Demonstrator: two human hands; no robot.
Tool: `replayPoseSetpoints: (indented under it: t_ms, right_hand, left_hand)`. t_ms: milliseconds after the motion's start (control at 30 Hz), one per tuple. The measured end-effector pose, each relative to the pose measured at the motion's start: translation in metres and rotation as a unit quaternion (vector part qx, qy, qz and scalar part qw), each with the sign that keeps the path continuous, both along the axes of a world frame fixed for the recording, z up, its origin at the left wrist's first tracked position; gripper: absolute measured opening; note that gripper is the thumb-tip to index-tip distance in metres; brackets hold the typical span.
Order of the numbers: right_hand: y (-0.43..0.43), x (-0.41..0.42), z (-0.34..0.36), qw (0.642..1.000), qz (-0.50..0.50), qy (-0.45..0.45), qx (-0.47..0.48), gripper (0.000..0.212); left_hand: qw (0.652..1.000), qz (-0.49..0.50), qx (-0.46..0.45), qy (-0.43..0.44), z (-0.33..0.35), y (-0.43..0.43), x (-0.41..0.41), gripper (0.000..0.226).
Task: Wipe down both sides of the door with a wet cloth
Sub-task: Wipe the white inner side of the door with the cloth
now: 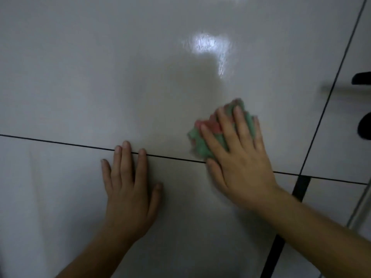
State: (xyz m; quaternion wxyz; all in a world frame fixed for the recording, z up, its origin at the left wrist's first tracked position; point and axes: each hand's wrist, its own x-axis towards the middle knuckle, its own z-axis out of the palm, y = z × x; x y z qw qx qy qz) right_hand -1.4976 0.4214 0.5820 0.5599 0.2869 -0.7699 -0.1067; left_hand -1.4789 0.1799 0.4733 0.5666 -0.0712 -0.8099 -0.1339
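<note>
The right hand [239, 157] lies flat, fingers straight, pressing the green and pink cloth [200, 145] on the shiny pale door [100, 67]. Just left of it, the left hand [128, 187] rests flat too, fingers straight. A dark handle [362, 78] sits off to the right.

dim light | glare patch [208, 44] upper centre | right hand [239, 157] motion-blurred | soft focus

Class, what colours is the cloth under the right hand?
The cloth is green and pink; head view.
</note>
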Motion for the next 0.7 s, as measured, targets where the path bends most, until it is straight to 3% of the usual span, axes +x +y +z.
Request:
replayPoseSetpoints:
  t_ms: [133,367,600,700]
  right_hand:
    - [0.013,-0.002,-0.063,0.999,0.011,-0.019,0.045,0.071]
    - [-0.053,0.004,-0.028,0.999,0.027,-0.023,0.038,0.068]
    - [-0.023,0.003,-0.049,0.997,0.020,0.001,0.071,0.072]
    - [-0.074,0.008,-0.033,0.993,0.020,-0.002,0.113,0.069]
  left_hand:
    - [1.000,0.000,0.007,-0.015,-0.002,0.003,0.003,0.072]
    - [0.998,0.005,0.012,-0.054,-0.013,-0.005,0.016,0.070]
    - [0.988,0.071,0.065,-0.117,-0.026,-0.036,0.025,0.071]
    - [0.988,0.068,0.075,-0.116,-0.036,-0.045,0.024,0.073]
